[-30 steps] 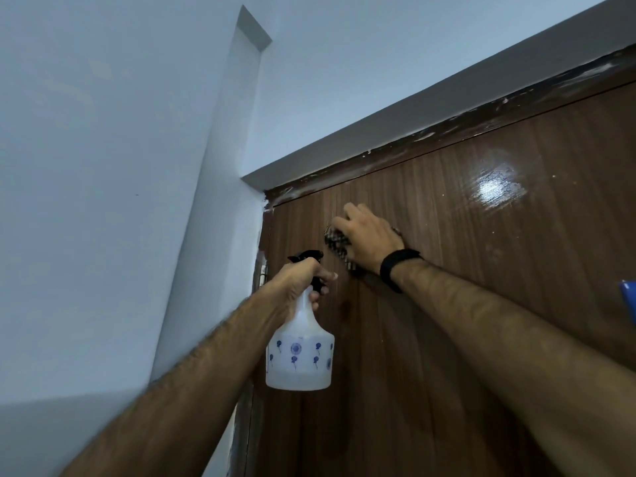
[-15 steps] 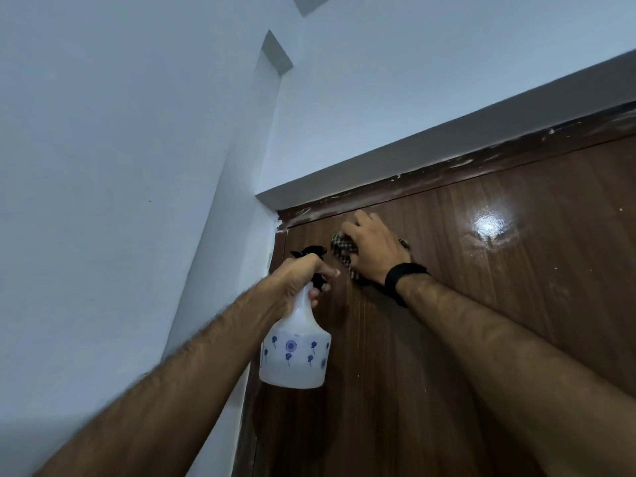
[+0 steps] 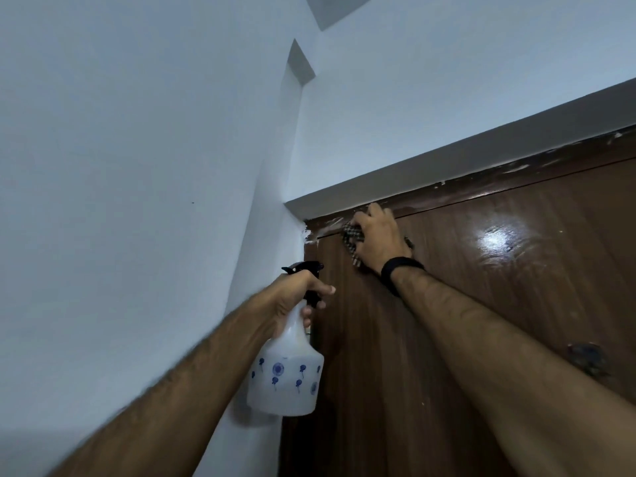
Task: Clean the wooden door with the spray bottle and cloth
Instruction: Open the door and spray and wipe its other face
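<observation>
Our right hand [image 3: 377, 239] presses the checked cloth [image 3: 352, 239] flat against the wooden door [image 3: 481, 304], fingers curled over it, right at the door's top left corner near frame centre; the frame's upper edge [image 3: 481, 192] and the white wall [image 3: 137, 166] close it in above and to the left. Open door surface runs right and down. Our left hand [image 3: 297, 290] grips the spray bottle [image 3: 287, 376] by its neck at centre frame, body hanging down, long axis roughly vertical, black nozzle [image 3: 303, 267] pointing left.
</observation>
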A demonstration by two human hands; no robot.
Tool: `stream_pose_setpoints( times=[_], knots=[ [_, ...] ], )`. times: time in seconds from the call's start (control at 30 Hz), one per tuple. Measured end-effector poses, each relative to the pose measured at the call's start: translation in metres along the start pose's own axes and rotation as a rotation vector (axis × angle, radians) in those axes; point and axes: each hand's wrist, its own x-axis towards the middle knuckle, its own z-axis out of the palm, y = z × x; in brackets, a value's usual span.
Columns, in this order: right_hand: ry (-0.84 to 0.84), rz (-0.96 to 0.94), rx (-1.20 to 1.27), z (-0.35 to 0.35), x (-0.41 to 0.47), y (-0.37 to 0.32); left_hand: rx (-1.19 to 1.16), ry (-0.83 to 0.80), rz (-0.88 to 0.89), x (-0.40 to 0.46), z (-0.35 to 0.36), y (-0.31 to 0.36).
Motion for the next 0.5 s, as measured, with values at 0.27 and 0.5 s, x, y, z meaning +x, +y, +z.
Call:
stream_pose_setpoints(
  times=[0.27,0.5],
  knots=[
    [0.038,0.002,-0.079,0.012,-0.001,-0.022,-0.058,-0.02,0.039,0.011,-0.003,0.005],
    [0.265,0.251,-0.087,-0.009,0.005,0.0,-0.112,-0.081,0.041,0.016,0.011,0.012]
  ],
)
